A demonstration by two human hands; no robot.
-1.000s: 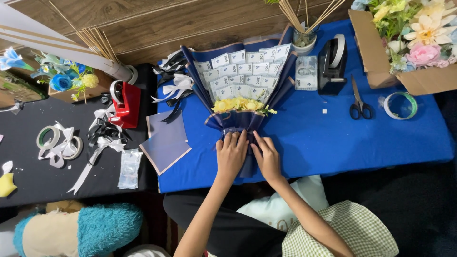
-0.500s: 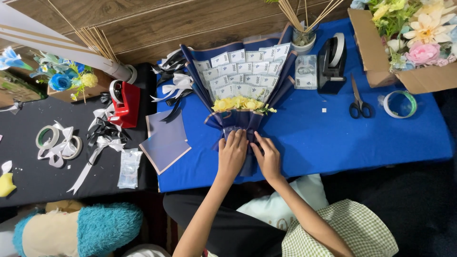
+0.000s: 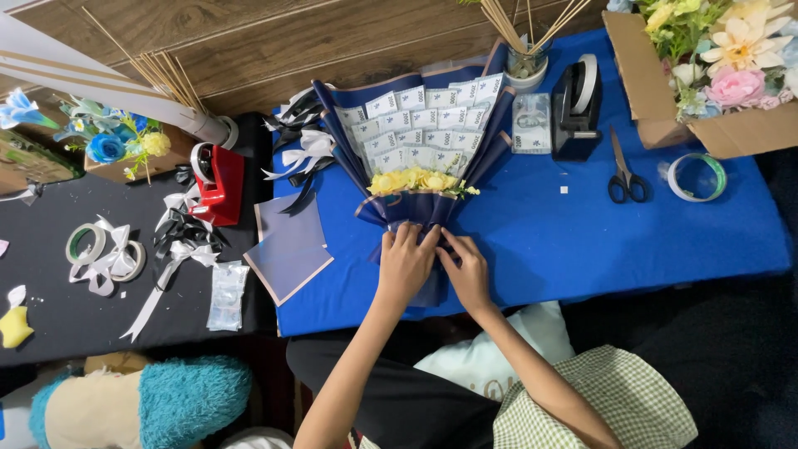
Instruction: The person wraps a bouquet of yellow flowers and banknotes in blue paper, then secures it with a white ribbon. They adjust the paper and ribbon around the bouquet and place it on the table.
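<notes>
Blue cloth covers the desk point(image 3: 582, 241) in the middle of the frame, and on it lies a bouquet point(image 3: 420, 158) wrapped in dark navy paper. It lies flat with its wide fan toward the top of the frame and its narrow stem end toward the person, probably so that both hands can reach the stem easily. Inside the fan there are rows of pale banknotes, and below them a band of small yellow flowers point(image 3: 413, 180).

At the lower centre, the left hand point(image 3: 405, 264) and the right hand point(image 3: 463, 270) are together on the stem part of the wrap. Their fingers are closed around the gathered paper and press it, it seems to keep the folds from opening.

At the upper right, a cardboard box point(image 3: 665, 100) holds artificial flowers in pink, cream and yellow. A small glass jar point(image 3: 526, 65) at the top centre holds thin wooden sticks. Near it stands a black tape dispenser point(image 3: 576, 108), and black scissors point(image 3: 625, 175) and a roll of tape point(image 3: 692, 177) lie just beside, all near the hands' reach. At the left, a red tape dispenser point(image 3: 218, 179) stands on a black cloth among ribbons point(image 3: 179, 241).
</notes>
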